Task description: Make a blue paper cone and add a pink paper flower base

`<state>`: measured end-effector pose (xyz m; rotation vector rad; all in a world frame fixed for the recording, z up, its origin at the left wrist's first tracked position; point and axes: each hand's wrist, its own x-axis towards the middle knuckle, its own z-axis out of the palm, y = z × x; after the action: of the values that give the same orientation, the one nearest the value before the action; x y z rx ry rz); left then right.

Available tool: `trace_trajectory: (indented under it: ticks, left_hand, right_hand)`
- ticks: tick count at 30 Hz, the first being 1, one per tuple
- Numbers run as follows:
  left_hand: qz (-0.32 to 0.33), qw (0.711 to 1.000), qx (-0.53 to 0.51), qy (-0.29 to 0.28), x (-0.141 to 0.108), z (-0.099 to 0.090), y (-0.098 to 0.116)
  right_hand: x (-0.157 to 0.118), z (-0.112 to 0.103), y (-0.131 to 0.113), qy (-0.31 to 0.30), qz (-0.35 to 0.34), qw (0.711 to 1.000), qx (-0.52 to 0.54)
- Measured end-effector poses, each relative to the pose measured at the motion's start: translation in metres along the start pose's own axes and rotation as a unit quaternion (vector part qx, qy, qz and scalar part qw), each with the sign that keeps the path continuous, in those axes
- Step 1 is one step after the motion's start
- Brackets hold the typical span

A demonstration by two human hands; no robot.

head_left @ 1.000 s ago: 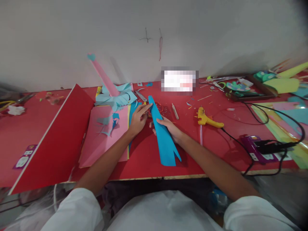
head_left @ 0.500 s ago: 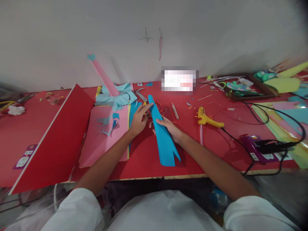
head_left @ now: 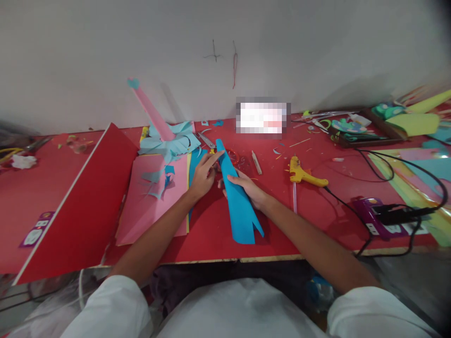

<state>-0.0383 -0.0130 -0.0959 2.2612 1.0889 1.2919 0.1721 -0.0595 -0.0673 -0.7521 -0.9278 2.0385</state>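
Note:
A blue paper cone (head_left: 238, 202) hangs over the red table (head_left: 207, 239), its narrow end pointing away from me and its wide, split end toward me. My right hand (head_left: 248, 188) grips it around the middle, thumb on top and fingers underneath. With its index finger stretched out, my left hand (head_left: 204, 176) touches the left side of the cone near the narrow tip; its other fingers are curled and partly hidden. Just left of my left hand lie pink sheets (head_left: 151, 220) with blue scraps (head_left: 169, 174) on them.
A yellow glue gun (head_left: 306, 177) and a purple power box (head_left: 378, 218) with black cables lie at the right. A pink paper cone (head_left: 153, 110) stands on light blue paper at the back left. A red board (head_left: 81, 206) leans at the left. A tray (head_left: 387, 141) sits at the back right.
The blue cone has tilted very slightly and shifted a little to the left with my right hand. My left hand has hardly moved.

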Motion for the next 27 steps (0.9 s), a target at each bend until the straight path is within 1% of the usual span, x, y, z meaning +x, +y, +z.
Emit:
trace_trajectory:
  ticks: [5, 9, 11, 14, 18, 20, 23, 27]
  left_hand:
    - [0.006, 1.000, -0.002, 0.007, 0.000, 0.001, 0.000]
    - [0.005, 1.000, -0.003, 0.020, 0.001, 0.002, 0.004]
    - [-0.012, 0.999, -0.011, 0.037, 0.002, 0.002, 0.007]
    - [-0.056, 0.996, -0.025, 0.066, 0.002, 0.001, 0.011]
    - [-0.112, 0.988, -0.047, 0.096, 0.002, 0.002, 0.011]
    - [-0.131, 0.983, -0.077, 0.099, 0.003, 0.003, 0.008]
    - [-0.157, 0.970, -0.160, 0.088, 0.005, 0.005, 0.002]
    - [-0.210, 0.936, -0.272, 0.076, 0.008, 0.005, -0.005]
  right_hand:
    - [0.000, 0.000, 0.000, 0.007, 0.004, 1.000, -0.007]
    - [0.001, -0.002, 0.001, 0.016, -0.001, 1.000, -0.007]
    - [0.002, -0.003, 0.001, 0.018, -0.004, 1.000, -0.004]
    - [0.002, -0.002, 0.001, 0.013, -0.006, 1.000, -0.006]
    - [0.000, 0.000, 0.000, 0.009, -0.006, 1.000, -0.018]
    - [-0.001, 0.001, -0.001, 0.006, -0.004, 1.000, -0.017]
    - [-0.001, 0.001, -0.001, -0.011, 0.006, 1.000, -0.016]
    - [-0.001, 0.000, -0.002, -0.035, 0.014, 0.999, -0.018]
